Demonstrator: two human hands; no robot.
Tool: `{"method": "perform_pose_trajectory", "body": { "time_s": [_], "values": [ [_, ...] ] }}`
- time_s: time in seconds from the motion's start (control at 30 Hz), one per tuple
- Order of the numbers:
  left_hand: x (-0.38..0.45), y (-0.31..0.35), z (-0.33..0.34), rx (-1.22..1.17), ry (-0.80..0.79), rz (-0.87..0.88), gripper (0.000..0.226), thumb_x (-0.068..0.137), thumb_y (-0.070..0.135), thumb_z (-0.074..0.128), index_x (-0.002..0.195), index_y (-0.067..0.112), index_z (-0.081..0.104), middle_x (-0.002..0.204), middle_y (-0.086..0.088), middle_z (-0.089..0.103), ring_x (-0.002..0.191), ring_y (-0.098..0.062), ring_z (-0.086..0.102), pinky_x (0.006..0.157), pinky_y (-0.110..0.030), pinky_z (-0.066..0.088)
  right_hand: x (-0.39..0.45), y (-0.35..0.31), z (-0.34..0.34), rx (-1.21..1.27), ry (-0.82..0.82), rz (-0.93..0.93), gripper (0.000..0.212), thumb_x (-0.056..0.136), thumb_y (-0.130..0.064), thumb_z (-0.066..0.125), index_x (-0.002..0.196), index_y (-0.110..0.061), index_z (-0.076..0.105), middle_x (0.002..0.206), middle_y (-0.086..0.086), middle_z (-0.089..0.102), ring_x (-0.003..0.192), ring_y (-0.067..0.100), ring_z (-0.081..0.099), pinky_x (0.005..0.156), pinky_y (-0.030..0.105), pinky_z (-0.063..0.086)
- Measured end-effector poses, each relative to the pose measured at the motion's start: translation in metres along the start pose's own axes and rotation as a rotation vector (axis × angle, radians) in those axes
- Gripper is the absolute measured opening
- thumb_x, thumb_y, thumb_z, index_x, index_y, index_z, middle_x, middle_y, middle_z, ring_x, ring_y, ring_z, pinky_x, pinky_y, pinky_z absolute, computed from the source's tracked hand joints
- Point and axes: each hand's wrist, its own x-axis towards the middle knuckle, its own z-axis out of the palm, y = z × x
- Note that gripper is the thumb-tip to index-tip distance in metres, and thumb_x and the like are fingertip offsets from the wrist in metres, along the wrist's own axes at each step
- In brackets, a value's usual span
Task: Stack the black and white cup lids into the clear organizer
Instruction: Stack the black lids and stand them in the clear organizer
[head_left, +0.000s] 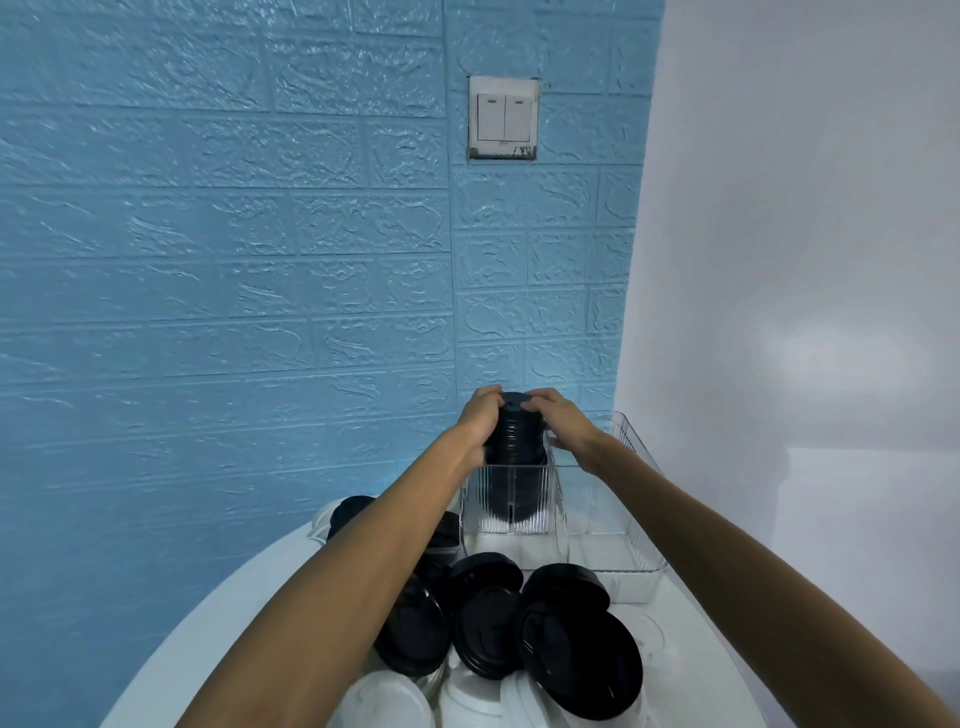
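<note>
Curling around the ribbed side of a tall stack of black plastic cup lids, the fingers of the left hand clasp it from the left, while the right hand closes over its top rim from the right, thumb and fingers wrapped on the lids. The stack sits just right of centre in the frame, its lower half already inside the near-left compartment of the clear ribbed plastic organizer, its upper half standing above the rim. The step in hand looks like seating this stack down into that compartment. The compartments to the right appear to hold nothing, though the clear walls make that hard to judge.

Lower in the frame, loose black lids lie heaped on the round white table, with white plastic lids at the bottom edge beneath them. Next would likely come letting go once the stack stands straight, then gathering the loose lids by colour.
</note>
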Motion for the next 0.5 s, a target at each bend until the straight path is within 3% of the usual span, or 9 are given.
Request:
{"method": "perform_pose_trajectory", "body": {
  "time_s": [0.1,0.23,0.37,0.5],
  "values": [
    [0.001,-0.003,-0.001,0.034,-0.008,0.027,0.044,0.108,0.010,0.030,0.144,0.024,0.052,0.105,-0.005,0.059,0.085,-0.018,0.056,0.068,-0.033,0.049,-0.003,0.002,0.001,-0.003,0.034,0.000,0.028,0.103,-0.041,0.053,0.124,-0.025,0.061,0.124,0.003,0.063,0.113,0.021,0.056,0.083,0.036,0.043],
    [0.002,-0.011,0.000,0.123,-0.013,0.071,0.047,0.106,0.008,0.029,0.146,0.025,0.050,0.130,-0.011,0.058,0.094,-0.017,0.056,0.086,-0.036,0.050,-0.004,0.003,0.002,-0.022,0.080,-0.013,0.021,0.099,-0.035,0.059,0.115,-0.021,0.065,0.114,0.005,0.065,0.099,0.019,0.056,0.078,0.036,0.045],
    [-0.003,-0.006,-0.003,0.112,-0.050,0.040,0.046,0.107,0.003,0.031,0.143,0.021,0.052,0.104,-0.006,0.059,0.086,-0.016,0.056,0.068,-0.033,0.051,-0.007,0.001,-0.003,-0.031,0.079,0.023,0.021,0.097,-0.030,0.062,0.114,-0.018,0.065,0.107,0.000,0.062,0.101,0.018,0.055,0.087,0.043,0.048],
    [-0.007,0.003,-0.008,0.095,-0.095,0.006,0.041,0.107,0.006,0.037,0.142,0.020,0.054,0.103,-0.005,0.058,0.088,-0.019,0.056,0.063,-0.035,0.047,-0.011,-0.011,-0.006,-0.054,0.056,0.037,0.023,0.102,-0.036,0.056,0.117,-0.019,0.064,0.108,0.000,0.063,0.098,0.017,0.056,0.084,0.041,0.052]
  ]
}}
